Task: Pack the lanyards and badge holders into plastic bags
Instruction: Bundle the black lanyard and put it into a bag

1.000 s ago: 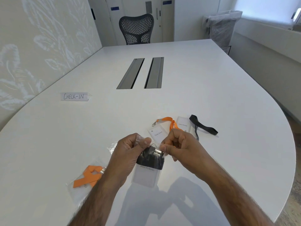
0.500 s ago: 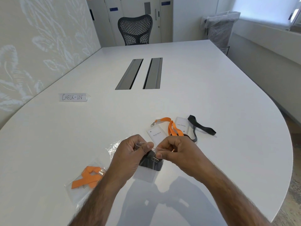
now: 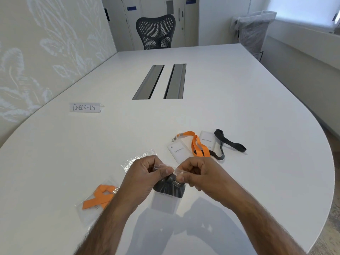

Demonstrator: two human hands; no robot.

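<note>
While the left hand [image 3: 145, 178] and right hand [image 3: 199, 176] pinch its crinkly top, the clear plastic bag [image 3: 166, 197] hangs flat. A folded black lanyard [image 3: 169, 189] and a white card show inside.

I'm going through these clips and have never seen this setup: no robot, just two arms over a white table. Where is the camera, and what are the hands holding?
There is no machine: a person works with bare hands, and one wide-angle camera worn on their head looks forward and down, so every picture shares that view. The left hand and right hand both pinch the top of a clear plastic bag holding a black lanyard and a badge holder. On the white table lie a packed bag with an orange lanyard inside, another clear bag behind the left hand, a loose orange lanyard, a loose black lanyard, a Tony Stark badge, a second badge and a CHECK-IN sign.
</note>
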